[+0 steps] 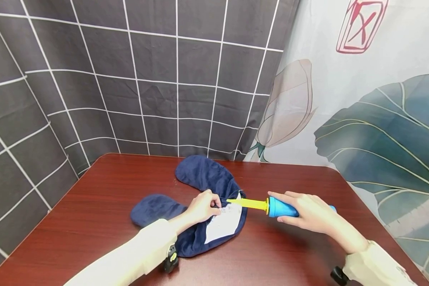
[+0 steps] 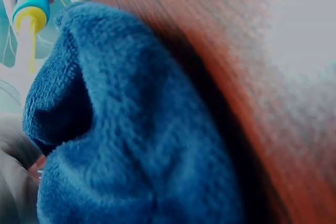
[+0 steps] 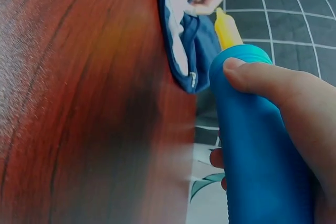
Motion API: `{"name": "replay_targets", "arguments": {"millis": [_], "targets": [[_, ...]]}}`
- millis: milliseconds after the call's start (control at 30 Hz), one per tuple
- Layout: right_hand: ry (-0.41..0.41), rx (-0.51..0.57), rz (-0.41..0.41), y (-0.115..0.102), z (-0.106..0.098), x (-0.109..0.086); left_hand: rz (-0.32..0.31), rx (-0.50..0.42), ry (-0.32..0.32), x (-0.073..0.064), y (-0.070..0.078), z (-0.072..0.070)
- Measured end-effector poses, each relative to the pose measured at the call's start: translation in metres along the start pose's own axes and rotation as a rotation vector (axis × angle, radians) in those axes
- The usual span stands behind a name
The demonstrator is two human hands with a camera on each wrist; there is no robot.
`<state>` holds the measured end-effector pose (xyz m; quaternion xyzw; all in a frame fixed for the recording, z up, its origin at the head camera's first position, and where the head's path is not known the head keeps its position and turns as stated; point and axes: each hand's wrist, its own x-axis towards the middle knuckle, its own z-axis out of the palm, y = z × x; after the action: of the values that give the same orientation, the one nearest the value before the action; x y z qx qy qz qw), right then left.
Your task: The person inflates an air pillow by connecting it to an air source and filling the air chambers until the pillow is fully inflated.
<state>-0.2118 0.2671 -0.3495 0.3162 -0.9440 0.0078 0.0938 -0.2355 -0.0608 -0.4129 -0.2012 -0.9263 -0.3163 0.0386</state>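
Note:
A navy plush U-shaped neck pillow (image 1: 205,172) lies on the table, its opening showing a white inner lining (image 1: 226,223). My left hand (image 1: 202,207) pinches at that opening with curled fingers; exactly what lies between the fingertips is hidden. In my right hand (image 1: 307,211) I grip a blue hand pump (image 3: 257,135). Its yellow nozzle (image 1: 250,203) points left, with the tip close to my left fingers; whether it touches anything I cannot tell. Dark blue plush (image 2: 142,108) fills much of the left wrist view.
The reddish-brown wooden table (image 1: 100,222) carries the pillow. Behind it hangs a dark curtain (image 1: 196,99) with white grid lines, and a pale cloth (image 1: 325,151) with leaf prints hangs at the right. Black straps with small devices sit at both wrists.

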Motion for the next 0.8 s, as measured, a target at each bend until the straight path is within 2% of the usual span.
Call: {"name": "replay_targets", "arguments": {"millis": [267, 800], "targets": [[-0.032, -0.007, -0.03, -0.006, 0.003, -0.001, 0.0, 0.001, 0.004, 0.0, 0.001, -0.001], [-0.016, -0.101, -0.053, -0.017, 0.004, 0.001, -0.01, -0.022, 0.005, -0.001, 0.003, -0.002]]}}
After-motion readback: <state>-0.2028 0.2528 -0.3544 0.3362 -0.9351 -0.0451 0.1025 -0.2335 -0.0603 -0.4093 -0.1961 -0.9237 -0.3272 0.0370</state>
